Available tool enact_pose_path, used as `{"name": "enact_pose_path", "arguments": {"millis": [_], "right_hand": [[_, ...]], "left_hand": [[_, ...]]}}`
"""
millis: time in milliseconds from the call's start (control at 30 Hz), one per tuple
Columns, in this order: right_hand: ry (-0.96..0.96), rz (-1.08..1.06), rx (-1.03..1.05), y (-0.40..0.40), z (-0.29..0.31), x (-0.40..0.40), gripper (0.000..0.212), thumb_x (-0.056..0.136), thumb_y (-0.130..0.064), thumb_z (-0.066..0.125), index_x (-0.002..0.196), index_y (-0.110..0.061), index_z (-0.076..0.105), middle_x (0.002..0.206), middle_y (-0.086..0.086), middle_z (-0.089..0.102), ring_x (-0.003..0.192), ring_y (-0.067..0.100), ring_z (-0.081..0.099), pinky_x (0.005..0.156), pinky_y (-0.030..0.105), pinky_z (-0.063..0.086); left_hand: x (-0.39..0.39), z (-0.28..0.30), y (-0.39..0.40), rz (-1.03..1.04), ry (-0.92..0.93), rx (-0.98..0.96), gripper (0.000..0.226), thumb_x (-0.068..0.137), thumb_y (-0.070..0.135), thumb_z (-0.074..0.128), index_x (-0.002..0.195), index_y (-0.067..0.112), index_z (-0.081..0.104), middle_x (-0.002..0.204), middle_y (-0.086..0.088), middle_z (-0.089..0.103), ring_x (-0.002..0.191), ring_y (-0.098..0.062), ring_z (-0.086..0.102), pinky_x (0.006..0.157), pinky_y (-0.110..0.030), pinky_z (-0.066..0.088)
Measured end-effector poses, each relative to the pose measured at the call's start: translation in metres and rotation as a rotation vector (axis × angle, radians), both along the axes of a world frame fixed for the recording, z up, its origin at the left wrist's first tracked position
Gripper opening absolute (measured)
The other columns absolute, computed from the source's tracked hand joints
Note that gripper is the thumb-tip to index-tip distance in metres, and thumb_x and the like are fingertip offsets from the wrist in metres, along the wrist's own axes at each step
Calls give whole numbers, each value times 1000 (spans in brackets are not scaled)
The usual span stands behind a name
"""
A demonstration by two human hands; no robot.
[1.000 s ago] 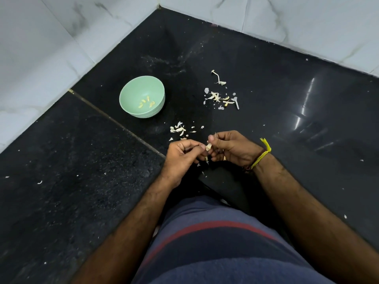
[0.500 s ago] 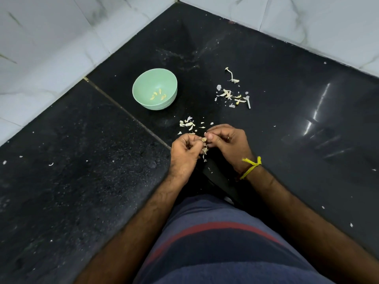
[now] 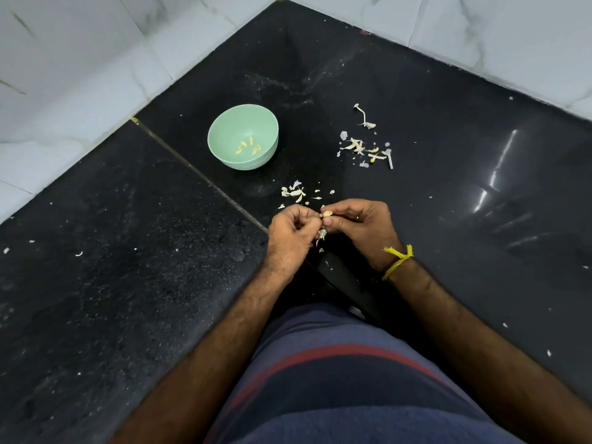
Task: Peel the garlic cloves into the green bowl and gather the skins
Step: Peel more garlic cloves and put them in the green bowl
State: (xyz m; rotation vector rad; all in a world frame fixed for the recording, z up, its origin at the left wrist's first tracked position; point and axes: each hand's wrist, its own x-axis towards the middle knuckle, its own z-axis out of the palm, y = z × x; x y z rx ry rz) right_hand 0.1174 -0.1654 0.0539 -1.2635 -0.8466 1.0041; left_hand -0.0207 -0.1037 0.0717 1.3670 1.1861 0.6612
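Observation:
My left hand [image 3: 293, 233] and my right hand [image 3: 362, 227] meet fingertip to fingertip over the black counter, both pinching a small garlic clove [image 3: 326, 214]. A strip of pale skin [image 3: 321, 234] hangs below the clove between the hands. The green bowl [image 3: 224, 129] stands up and to the left of the hands, with several peeled cloves [image 3: 248, 146] inside. A small heap of skins [image 3: 294, 192] lies just beyond my left hand. A second scatter of skins and stems [image 3: 365, 149] lies farther off to the right of the bowl.
The black stone counter [image 3: 128, 283] runs into a corner of white marble-look wall tiles [image 3: 80, 59]. A seam [image 3: 192, 168] crosses the counter past the bowl. Tiny skin flecks dot the surface. My striped shirt [image 3: 336, 379] fills the bottom.
The view has shifted a little. Both hands have stayed together on the clove, and the hanging strip of skin is now more exposed below it.

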Motion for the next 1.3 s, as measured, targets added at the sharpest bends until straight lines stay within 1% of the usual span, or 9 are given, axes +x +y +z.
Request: {"name": "enact_pose_path", "arguments": {"millis": [233, 333, 500, 567, 733, 900, 1000, 1133, 1300], "right_hand": [[159, -69, -4, 4, 2, 10, 23, 83, 3, 72, 106, 3, 71, 101, 19, 74, 87, 23, 70, 78, 33, 60], [208, -58, -16, 4, 0, 11, 26, 87, 2, 68, 112, 0, 70, 102, 19, 73, 88, 25, 70, 80, 33, 60], [251, -46, -11, 6, 0, 8, 31, 84, 1, 70, 115, 4, 65, 95, 24, 71, 83, 28, 71, 76, 35, 59], [271, -58, -16, 7, 1, 7, 33, 80, -3, 73, 109, 8, 64, 92, 24, 71, 80, 27, 71, 74, 34, 58], [336, -36, -15, 8, 2, 8, 29, 79, -4, 72, 106, 4, 67, 95, 18, 72, 84, 26, 70, 81, 39, 60], [360, -42, -7, 8, 1, 4, 26, 78, -3, 73, 103, 3, 68, 97, 18, 72, 93, 31, 70, 85, 46, 59], [340, -58, -32, 8, 2, 3, 24, 77, -2, 73, 99, 3, 69, 92, 17, 73, 88, 30, 71, 81, 43, 60], [323, -89, -53, 7, 2, 0, 17, 75, 3, 75, 92, 2, 72, 87, 17, 74, 84, 31, 71, 80, 44, 61], [212, -148, -43, 6, 7, -6, 14, 77, 11, 74, 87, 3, 72, 81, 9, 76, 77, 21, 73, 70, 28, 59]], "left_hand": [[-3, -6, 3, -3, 75, 31, 27, 85, 29, 59, 75, 4, 63, 66, -3, 66, 61, -10, 60, 58, -26, 46], [-3, -7, 8, -6, 103, 138, 40, 85, 42, 62, 70, 5, 61, 66, -12, 64, 61, -13, 55, 61, -36, 52], [-1, -1, 13, 34, 79, 224, 20, 81, 24, 85, 80, 11, 71, 75, 1, 72, 65, -6, 62, 64, -22, 53], [0, 1, 14, 26, 20, 208, 17, 82, 22, 84, 88, 11, 72, 80, -3, 73, 68, -7, 62, 66, -24, 55], [0, 1, 16, -6, 28, 240, 17, 86, 28, 81, 77, 14, 76, 68, -1, 71, 62, -9, 60, 65, -28, 52], [3, 1, 14, -45, -51, 240, 18, 83, 19, 82, 99, 10, 78, 80, -1, 74, 71, -11, 65, 74, -29, 58], [3, 1, 14, -64, -24, 325, 8, 84, 13, 80, 92, 10, 80, 80, -1, 74, 68, -16, 66, 69, -27, 57], [1, 2, 12, -65, 36, 398, 4, 83, 6, 79, 83, 11, 78, 76, 1, 72, 62, -3, 62, 62, -16, 51], [-2, 2, 9, -110, 78, 513, 5, 82, 7, 76, 81, 12, 77, 77, 3, 71, 64, -13, 65, 63, -26, 57]]}}
